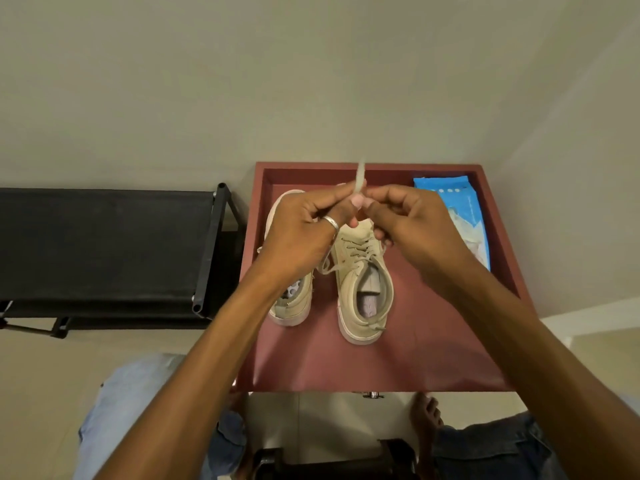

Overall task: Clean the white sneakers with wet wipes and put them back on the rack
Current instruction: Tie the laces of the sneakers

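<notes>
Left grip (304,233) and right grip (412,223) pinch one wet wipe (360,178) between them, fingers curled. Just below, the white sneakers (363,289) lie side by side inside the rimmed red desk (415,348), toes pointing away. A wipes pack (460,209) lies in its far right corner; the rack (104,244) stands left.

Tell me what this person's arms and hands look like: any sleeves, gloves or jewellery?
The left forearm and right forearm are bare, with no sleeves, gloves or watch in view. The left hand wears a plain silver ring on one finger. The right hand shows no jewellery. Faded blue jeans cover the legs below.
</notes>
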Tool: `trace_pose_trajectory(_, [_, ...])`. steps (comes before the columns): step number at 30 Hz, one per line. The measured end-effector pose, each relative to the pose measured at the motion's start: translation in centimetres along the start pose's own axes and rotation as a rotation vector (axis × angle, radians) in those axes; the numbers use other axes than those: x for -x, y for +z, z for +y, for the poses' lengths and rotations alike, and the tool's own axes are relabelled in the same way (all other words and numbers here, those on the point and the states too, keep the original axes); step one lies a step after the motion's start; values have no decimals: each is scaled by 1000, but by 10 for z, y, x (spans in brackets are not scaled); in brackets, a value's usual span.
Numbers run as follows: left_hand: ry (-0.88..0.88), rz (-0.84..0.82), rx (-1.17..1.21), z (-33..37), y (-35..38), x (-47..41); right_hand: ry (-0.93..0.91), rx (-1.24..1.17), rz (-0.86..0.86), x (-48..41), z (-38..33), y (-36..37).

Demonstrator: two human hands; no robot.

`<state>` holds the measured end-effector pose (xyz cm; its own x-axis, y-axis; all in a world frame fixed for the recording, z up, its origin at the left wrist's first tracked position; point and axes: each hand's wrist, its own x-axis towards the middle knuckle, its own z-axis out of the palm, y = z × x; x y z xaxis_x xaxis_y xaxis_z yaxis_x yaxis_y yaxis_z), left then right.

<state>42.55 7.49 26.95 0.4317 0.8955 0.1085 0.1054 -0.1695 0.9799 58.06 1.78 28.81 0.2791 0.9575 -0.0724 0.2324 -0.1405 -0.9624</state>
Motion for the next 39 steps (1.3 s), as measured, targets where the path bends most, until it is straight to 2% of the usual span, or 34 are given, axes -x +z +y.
trace_pose_trajectory(4, [33, -79, -67, -3, 2, 3, 11, 7, -102, 3, -2, 2])
trace_pose_trajectory(6, [71, -91, -127, -3, -2, 2, 21, -65, -118, 2, -4, 0])
trace_pose_trajectory(9, [120, -98, -209, -6, -5, 0, 21, -151, -81, 2, -6, -2])
trace_pose_trajectory(13, [139, -45, -229, -2, -6, 1, -124, -32, -7, 3, -8, 0])
trace_pose_trajectory(18, [122, 41, -115, 10, -5, -1, -229, -78, 34, 3, -21, -6])
trace_pose_trajectory(23, [181, 122, -9, 15, 3, 1, -216, -181, 104, 3, -31, -7])
trace_pose_trajectory(26, [291, 191, -73, 16, 11, 4, -186, -225, 148, 2, -35, -8])
trace_pose_trajectory(28, [424, 201, -149, 16, 14, 6, -166, -228, 155, 2, -35, -10])
trace_pose_trajectory(31, [738, 187, -434, 11, 14, 6, -117, -222, 150, 2, -33, -12])
trace_pose_trajectory(33, [875, 216, -610, 8, 12, 6, -78, -217, 126, 2, -32, -12])
trace_pose_trajectory(37, [1011, 227, -745, 9, 12, 9, 9, -233, 54, 1, -31, -11])
trace_pose_trajectory(39, [1019, 229, -753, 7, 11, 9, 52, -250, 62, 0, -30, -13])
